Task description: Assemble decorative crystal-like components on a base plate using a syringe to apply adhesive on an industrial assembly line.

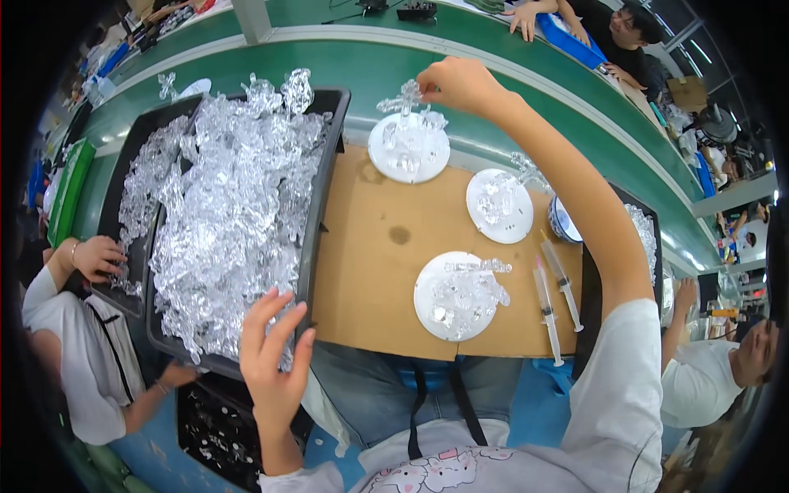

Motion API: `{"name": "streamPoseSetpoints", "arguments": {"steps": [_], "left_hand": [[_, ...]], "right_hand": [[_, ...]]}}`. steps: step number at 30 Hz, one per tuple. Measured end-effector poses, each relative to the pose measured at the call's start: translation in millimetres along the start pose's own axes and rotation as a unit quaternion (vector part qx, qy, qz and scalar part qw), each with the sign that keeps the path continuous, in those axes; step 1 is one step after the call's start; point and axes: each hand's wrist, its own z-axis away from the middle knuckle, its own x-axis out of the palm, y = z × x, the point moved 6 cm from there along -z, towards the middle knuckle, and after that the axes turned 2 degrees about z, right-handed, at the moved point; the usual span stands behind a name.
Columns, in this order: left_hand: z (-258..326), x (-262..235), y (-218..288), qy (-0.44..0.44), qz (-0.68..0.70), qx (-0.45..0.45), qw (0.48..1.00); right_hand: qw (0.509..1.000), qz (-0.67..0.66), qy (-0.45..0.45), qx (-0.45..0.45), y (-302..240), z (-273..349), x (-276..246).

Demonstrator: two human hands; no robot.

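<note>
My right hand [462, 82] reaches to the far side, its fingers pinched on a clear plastic figure [404, 99]. That figure stands up from a round white disc [383, 168] at the back of the cardboard. Two more white discs lie closer, one at the right [509, 233] and one in front [427, 306], both bearing clear plastic parts. Over the near right corner of a large black bin [329, 135], my left hand [275, 353] hovers with fingers spread, holding nothing. A high heap of shiny clear plastic parts [234, 181] fills that bin.
Two syringes [546, 308] lie on the brown cardboard [362, 271], beside a blue-and-white bowl [560, 220]. Another black bin [629, 197] stands at the right. A co-worker's hand [97, 259] is by the left bin. More people sit across and to the right.
</note>
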Motion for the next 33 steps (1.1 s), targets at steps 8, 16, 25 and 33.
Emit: {"name": "streamPoseSetpoints", "arguments": {"steps": [8, 16, 25, 33], "left_hand": [[6.5, -2.5, -2.9, 0.018, -0.027, -0.018, 0.999], [6.3, 3.9, -6.5, 0.000, -0.032, -0.015, 0.999], [2.4, 27.5, 55.0, -0.009, -0.029, 0.032, 0.999], [-52.9, 123.8, 70.0, -0.054, 0.132, 0.065, 0.988]], "right_hand": [[0.992, 0.050, -0.055, 0.106, 94.8, -51.5, 31.2], [0.978, -0.008, -0.088, 0.187, 143.6, -15.3, 45.8], [0.959, -0.214, 0.114, 0.148, -2.0, 179.4, -119.5], [0.961, -0.155, 0.080, 0.217, -101.4, 271.1, -81.2]]}}
